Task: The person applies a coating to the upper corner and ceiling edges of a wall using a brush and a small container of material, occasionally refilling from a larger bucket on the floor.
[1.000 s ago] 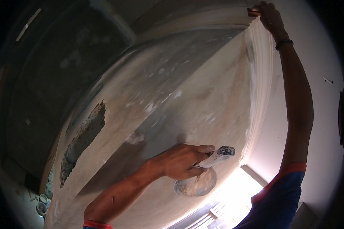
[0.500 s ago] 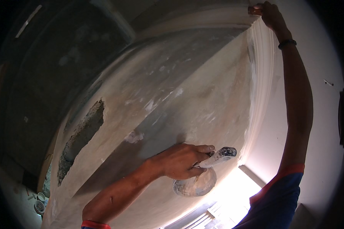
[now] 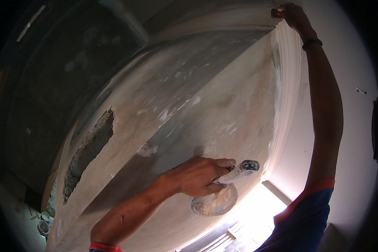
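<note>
My left hand [image 3: 201,176] is closed on a plaster-smeared tool whose whitish, black-tipped handle [image 3: 242,170] juts to the right. Just below the fingers shows a rounded, plaster-stained bowl [image 3: 214,203]; whether the hand also grips it is hard to tell. High up at the right, my right hand [image 3: 293,17] pinches a small reddish-brown flat piece [image 3: 276,13] against the corner of the white moulding [image 3: 290,59]. Fingers cover most of that piece, so its kind is unclear.
A plastered wall [image 3: 222,113] with pale patches fills the middle. At left it has a rough-edged recess [image 3: 90,151]. White ceiling [image 3: 348,126] lies at right, and a bright opening [image 3: 260,214] at lower right. Small containers [image 3: 43,227] stand far below at left.
My right hand has tilted and shifted slightly left at the moulding corner, the small piece with it. My left hand is almost still.
</note>
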Tool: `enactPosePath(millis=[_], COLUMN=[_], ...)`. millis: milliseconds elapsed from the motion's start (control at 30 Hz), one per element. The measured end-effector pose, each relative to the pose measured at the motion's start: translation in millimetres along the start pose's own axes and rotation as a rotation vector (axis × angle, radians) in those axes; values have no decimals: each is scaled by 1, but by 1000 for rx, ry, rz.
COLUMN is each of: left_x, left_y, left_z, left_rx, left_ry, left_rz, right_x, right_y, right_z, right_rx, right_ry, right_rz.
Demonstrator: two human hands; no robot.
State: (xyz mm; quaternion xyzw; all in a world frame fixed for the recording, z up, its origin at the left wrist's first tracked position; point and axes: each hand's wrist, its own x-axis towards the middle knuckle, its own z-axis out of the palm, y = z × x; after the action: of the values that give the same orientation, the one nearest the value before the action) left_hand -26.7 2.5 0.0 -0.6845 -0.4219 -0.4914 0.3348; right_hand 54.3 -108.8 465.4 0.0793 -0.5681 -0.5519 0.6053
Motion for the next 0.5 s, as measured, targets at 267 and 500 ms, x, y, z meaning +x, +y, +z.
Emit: enactPosePath(millis=[267,500], left_x=[-2,0], left_y=[4,-2], left_z=[-4,2], left_rx=[-24,2], left_ry=[-58,10], left_rz=[-108,8], right_x=[5,-14], right_y=[14,-5], right_z=[-20,-56], right_rx=[-160,-67], right_ry=[47,186], right_rz=[-86,-54])
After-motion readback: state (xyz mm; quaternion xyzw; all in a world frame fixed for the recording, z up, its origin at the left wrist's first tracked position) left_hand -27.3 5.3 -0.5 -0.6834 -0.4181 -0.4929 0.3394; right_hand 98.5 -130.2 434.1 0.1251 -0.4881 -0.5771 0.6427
